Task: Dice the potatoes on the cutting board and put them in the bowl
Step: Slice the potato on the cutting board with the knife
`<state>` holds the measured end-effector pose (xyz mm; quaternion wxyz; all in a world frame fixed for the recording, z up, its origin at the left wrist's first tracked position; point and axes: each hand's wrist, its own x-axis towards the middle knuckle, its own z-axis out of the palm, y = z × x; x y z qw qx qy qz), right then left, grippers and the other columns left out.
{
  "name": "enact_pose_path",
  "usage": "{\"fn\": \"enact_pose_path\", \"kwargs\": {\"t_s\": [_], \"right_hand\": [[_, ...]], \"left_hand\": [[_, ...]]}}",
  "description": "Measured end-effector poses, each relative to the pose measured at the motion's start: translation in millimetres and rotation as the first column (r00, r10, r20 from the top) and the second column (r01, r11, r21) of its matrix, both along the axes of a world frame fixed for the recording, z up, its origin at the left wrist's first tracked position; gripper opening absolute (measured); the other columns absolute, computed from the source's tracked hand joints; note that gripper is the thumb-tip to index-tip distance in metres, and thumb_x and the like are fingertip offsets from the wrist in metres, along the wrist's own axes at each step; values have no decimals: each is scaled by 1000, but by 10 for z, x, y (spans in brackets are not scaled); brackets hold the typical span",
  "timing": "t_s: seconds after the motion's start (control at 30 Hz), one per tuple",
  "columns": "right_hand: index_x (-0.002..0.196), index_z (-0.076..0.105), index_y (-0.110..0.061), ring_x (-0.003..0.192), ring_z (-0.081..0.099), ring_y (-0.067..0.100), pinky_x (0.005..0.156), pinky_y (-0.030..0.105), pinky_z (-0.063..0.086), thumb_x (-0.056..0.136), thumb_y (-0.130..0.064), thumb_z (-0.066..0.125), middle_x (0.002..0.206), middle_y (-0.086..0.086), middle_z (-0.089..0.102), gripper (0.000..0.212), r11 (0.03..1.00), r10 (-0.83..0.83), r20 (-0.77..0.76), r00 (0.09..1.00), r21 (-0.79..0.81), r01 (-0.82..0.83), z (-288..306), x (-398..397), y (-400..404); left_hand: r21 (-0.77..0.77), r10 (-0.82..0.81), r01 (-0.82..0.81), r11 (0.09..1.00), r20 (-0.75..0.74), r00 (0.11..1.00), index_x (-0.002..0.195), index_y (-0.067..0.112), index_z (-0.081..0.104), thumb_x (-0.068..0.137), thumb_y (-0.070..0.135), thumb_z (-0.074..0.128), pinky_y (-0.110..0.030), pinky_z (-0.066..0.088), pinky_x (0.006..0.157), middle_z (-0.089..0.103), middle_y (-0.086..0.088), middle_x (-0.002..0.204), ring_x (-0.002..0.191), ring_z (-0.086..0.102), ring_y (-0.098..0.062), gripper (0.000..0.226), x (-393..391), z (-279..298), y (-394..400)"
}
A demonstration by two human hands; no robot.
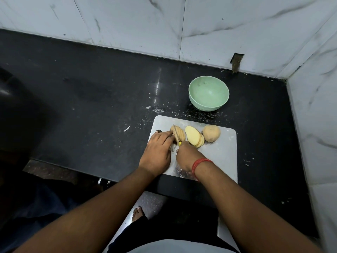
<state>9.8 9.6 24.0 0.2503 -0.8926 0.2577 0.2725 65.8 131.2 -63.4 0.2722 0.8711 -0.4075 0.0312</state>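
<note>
I keep my left hand (158, 148) pressed on the potato being sliced (177, 134), fingertips curled clear of the blade. My right hand (186, 155) is closed around the yellow-handled knife (176, 136); each stroke should fall straight and evenly spaced. A fanned stack of pale, moist slices (194, 136) and one whole, matte-skinned potato (211, 133) lie on the smooth grey cutting board (224, 152). The round green bowl (208, 93) stands empty behind.
</note>
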Motion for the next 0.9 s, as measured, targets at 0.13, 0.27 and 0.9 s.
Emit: {"fn": "enact_pose_path", "kwargs": {"t_s": [0.13,0.27,0.9], "right_hand": [[127,55,5,114,58,36,90,37,46,100,-9,41,123,21,59,33,997,79,-26,997,27,-78,191,45,-81],[120,57,11,95,60,29,70,27,43,99,3,34,95,15,60,32,987,159,-101,982,55,-154,315,82,-98],[132,42,5,105,61,29,78,31,46,101,-6,39,123,18,57,33,994,-20,-15,1000,104,22,101,-21,-57]], "left_hand": [[6,-3,3,1000,-9,1000,132,4,62,91,6,52,-51,36,116,59,-12,139,125,54,-30,42,-5,5,5],[24,-11,11,1000,-12,1000,135,3,58,92,15,46,-47,29,121,57,-13,141,129,51,-30,47,-29,40,15],[137,-38,32,990,45,998,134,3,62,87,21,45,-51,43,111,61,-14,139,118,57,-33,53,-35,93,-9]]}}
